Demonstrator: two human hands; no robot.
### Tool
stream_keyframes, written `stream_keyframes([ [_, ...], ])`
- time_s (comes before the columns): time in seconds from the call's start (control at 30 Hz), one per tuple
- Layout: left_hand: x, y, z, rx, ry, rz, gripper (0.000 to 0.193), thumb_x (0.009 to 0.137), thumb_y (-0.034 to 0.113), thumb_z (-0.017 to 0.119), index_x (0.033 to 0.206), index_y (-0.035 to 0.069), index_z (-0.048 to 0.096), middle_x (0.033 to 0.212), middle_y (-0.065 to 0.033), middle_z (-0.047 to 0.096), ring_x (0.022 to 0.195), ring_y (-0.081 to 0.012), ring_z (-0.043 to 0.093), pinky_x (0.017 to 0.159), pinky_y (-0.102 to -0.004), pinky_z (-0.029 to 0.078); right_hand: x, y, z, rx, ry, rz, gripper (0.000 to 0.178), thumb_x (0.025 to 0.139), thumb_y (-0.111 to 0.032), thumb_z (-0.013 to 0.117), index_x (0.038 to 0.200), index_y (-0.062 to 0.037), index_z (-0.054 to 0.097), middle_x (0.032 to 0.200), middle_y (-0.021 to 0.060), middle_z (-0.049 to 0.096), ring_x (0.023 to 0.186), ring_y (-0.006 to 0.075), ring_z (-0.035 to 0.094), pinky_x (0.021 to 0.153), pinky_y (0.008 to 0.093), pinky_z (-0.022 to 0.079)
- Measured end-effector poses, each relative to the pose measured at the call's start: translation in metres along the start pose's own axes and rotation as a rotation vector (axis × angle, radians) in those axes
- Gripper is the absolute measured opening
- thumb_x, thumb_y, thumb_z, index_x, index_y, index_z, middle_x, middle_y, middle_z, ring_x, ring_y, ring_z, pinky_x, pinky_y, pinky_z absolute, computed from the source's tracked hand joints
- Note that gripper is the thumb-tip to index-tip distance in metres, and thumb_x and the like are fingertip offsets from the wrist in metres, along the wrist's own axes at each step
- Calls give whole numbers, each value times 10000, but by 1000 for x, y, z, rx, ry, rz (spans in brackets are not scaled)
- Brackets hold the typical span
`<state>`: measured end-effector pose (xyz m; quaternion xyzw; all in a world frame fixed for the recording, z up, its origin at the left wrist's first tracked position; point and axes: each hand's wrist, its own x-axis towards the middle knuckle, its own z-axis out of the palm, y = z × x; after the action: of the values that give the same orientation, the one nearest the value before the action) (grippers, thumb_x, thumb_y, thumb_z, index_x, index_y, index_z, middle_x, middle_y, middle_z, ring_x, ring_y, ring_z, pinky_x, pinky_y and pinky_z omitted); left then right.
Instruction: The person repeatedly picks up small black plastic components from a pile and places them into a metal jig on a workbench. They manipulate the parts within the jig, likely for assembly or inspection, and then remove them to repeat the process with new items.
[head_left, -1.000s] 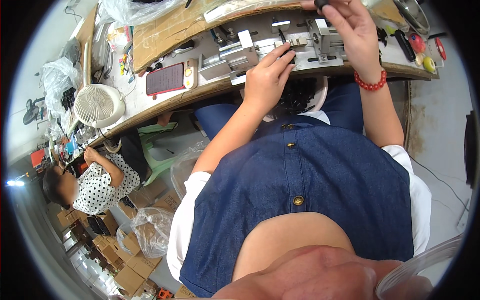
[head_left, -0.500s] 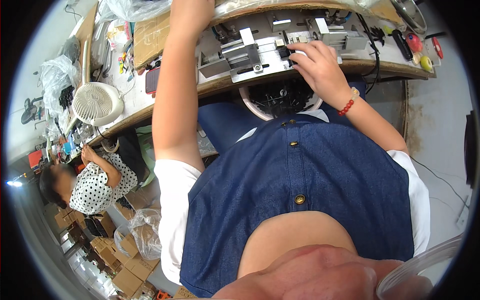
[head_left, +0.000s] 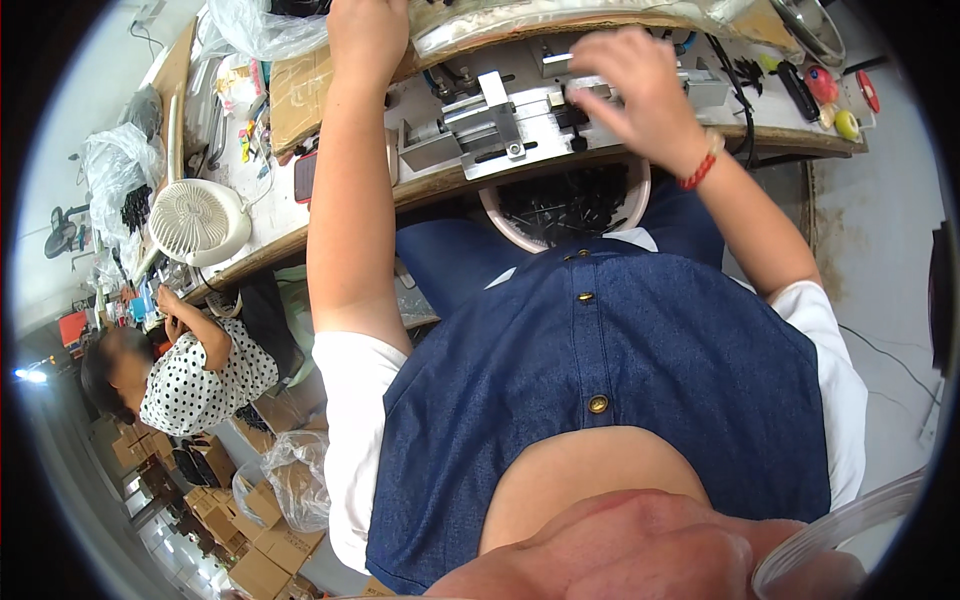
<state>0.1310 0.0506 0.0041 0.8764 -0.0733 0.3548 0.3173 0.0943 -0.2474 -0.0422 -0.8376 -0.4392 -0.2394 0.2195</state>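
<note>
My right hand is raised over the right half of a metal clamping fixture on the bench. It is smeared by motion, but the thumb stands apart from the fingers and nothing shows between them. Just left of the thumb sits a small black block in the middle of the fixture. My left hand reaches to the far side, beside a cardboard sheet; its fingers run out of the picture at the top. Under the bench edge, a pale round tub holds many thin black pieces.
A white fan stands on the bench at left, near a dark red-edged flat object. Black cables hang down right of the fixture. Small coloured items lie at far right. Another person works at the left.
My right hand has come up off the middle of the fixture, with its thumb and fingers parting. My left hand has shifted slightly farther away and left.
</note>
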Motion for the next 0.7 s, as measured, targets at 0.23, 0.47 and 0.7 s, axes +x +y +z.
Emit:
stream_keyframes([
  [0.23, -12, -9, -14, -373, 148, -222, 189, 965, 61, 665, 1138, 13, 725, 1036, -120, 711, 985, -212, 684, 879, -308, 531, 104, 70, 19, -212, 12, 226, 131, 826, -209, 750, 853, -82, 729, 928, 114, 700, 963, 337, 631, 893, 456, 448],
  [0.47, -120, 88, 12, -326, -66, 23, 292, 894, 45, 781, 1181, 93, 773, 972, -50, 777, 816, -89, 693, 708, -239, 560, 112, 86, 22, -201, 19, 172, 131, 839, -199, 720, 809, -73, 741, 836, 119, 725, 863, 321, 675, 873, 474, 447],
  [0.7, -177, 95, 50, -172, -220, -36, 250, 845, 74, 821, 1087, 124, 784, 1083, -88, 700, 696, -168, 695, 632, -300, 577, 94, 42, -15, 522, 157, 420, 182, 882, -103, 729, 1034, -4, 714, 857, 70, 742, 801, 99, 666, 719, 280, 509],
])
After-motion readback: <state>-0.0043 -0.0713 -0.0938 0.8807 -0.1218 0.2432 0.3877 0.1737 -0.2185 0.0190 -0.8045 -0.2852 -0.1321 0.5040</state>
